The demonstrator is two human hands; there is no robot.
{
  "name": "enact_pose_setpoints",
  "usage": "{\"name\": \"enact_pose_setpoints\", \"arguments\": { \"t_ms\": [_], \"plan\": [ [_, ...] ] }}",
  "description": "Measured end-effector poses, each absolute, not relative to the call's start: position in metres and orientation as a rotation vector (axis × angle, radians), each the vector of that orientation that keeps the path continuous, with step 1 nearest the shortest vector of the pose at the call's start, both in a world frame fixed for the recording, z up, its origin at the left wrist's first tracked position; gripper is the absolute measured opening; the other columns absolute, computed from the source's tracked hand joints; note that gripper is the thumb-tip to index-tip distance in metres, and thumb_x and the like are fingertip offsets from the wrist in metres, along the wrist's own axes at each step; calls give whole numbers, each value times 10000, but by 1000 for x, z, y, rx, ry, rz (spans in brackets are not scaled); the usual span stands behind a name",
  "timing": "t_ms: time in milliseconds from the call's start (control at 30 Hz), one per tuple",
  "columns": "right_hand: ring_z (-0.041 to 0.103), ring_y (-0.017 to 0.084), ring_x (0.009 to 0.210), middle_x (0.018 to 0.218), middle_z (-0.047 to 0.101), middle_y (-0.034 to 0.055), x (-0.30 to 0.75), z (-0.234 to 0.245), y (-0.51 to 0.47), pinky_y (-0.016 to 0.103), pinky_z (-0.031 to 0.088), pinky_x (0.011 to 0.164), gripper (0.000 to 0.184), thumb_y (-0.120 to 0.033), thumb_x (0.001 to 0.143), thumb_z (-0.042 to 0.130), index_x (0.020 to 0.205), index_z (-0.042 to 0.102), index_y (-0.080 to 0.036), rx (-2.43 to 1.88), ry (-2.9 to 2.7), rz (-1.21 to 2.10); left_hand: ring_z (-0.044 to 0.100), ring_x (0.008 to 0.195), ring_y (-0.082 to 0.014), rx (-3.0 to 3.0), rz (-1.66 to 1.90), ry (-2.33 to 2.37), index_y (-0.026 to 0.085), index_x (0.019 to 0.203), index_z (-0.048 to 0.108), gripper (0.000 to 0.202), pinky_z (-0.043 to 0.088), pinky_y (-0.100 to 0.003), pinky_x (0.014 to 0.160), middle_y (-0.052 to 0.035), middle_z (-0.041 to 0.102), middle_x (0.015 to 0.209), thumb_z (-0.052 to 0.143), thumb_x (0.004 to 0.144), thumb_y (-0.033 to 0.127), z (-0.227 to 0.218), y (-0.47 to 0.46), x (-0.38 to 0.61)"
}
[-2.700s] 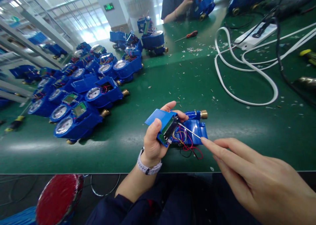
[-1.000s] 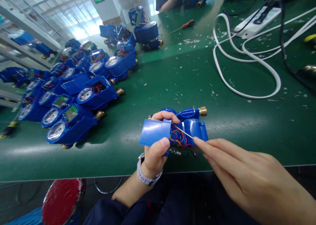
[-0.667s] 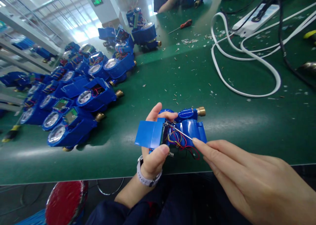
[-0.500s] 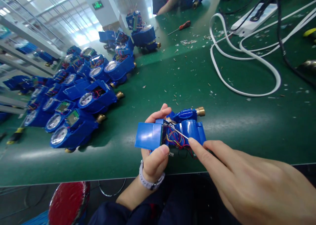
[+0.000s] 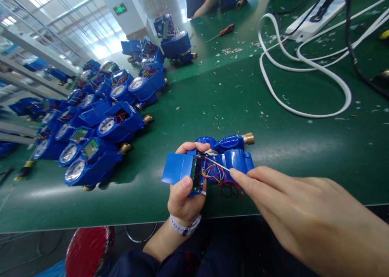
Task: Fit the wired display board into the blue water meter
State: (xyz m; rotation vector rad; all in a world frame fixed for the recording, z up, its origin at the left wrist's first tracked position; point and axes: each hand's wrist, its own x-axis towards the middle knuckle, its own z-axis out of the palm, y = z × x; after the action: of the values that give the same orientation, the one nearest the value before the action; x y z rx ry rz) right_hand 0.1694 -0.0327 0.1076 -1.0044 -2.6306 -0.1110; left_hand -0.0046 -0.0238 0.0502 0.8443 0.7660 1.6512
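Note:
My left hand is closed around the blue electronics housing of a water meter, thumb on its near side. A flat blue cover sticks out to the left beside a dark circuit board. Red, yellow and black wires spill from the opened housing, and a small spring shows below the board. My right hand grips a screwdriver; only its thin metal shaft shows, its tip at the upper edge of the board. The handle is hidden in my palm. A brass fitting points right.
Several blue water meters crowd the left of the green table. A red-handled screwdriver lies farther back near scattered small screws. A white cable loops beside a power strip. Another person's arm is at the far side.
My left hand has shifted slightly left and down on the housing, its thumb lower on the cover side. The board and spring show more. The screwdriver tip has moved slightly left.

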Motion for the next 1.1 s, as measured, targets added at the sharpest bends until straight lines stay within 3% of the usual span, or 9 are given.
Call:
{"name": "enact_pose_setpoints", "arguments": {
  "t_ms": [133,300,467,633,833,1000,1100],
  "plan": [
    [596,174,490,845,695,154,169,101,-35,248,412,366,489,0,715,396,1152,612,-23,-930,-2681,-212,587,1011,-215,876,1663,789,233,1087,609,410,486,-329,935,-50,599,1047,602,711,396,50,-23,-5],
    [569,130,441,868,693,98,166,92,-36,244,484,402,508,10,742,374,1166,632,-96,-1074,-2553,95,579,1024,-237,912,1654,835,240,1075,594,422,460,-384,970,-53,590,1031,626,693,416,49,-23,-5],
    [612,174,498,831,691,161,159,88,-44,262,486,403,446,22,795,327,1104,647,-5,-1046,-2495,-110,567,1064,-246,948,1657,860,241,1083,589,420,430,-399,1009,-47,581,1022,630,703,416,48,-23,-4],
    [638,143,563,914,702,100,161,87,-42,237,528,477,393,-14,872,349,1115,650,-81,-1100,-2371,296,554,1094,-242,960,1670,807,227,1094,594,440,386,-399,1062,-45,579,1021,644,686,384,47,-25,-3],
    [663,207,627,919,699,161,162,77,-48,279,514,461,402,-8,883,328,1173,606,-25,-1049,-2437,-108,564,1064,-245,979,1683,843,234,1060,602,421,385,-417,1061,-42,575,984,644,677,402,49,-25,-1],
    [681,145,786,957,698,100,165,81,-45,211,570,702,336,-39,912,394,1155,623,-73,-1091,-2218,519,562,1047,-239,1008,1720,786,220,1066,605,432,340,-431,1098,-43,568,971,638,681,413,49,-25,1],
    [685,158,780,943,699,107,166,79,-46,223,578,684,324,-43,914,403,1149,626,-66,-1075,-2212,427,552,1067,-246,1016,1703,745,215,1074,603,449,345,-436,1094,-47,568,990,645,668,403,48,-25,0]
  ]
}}
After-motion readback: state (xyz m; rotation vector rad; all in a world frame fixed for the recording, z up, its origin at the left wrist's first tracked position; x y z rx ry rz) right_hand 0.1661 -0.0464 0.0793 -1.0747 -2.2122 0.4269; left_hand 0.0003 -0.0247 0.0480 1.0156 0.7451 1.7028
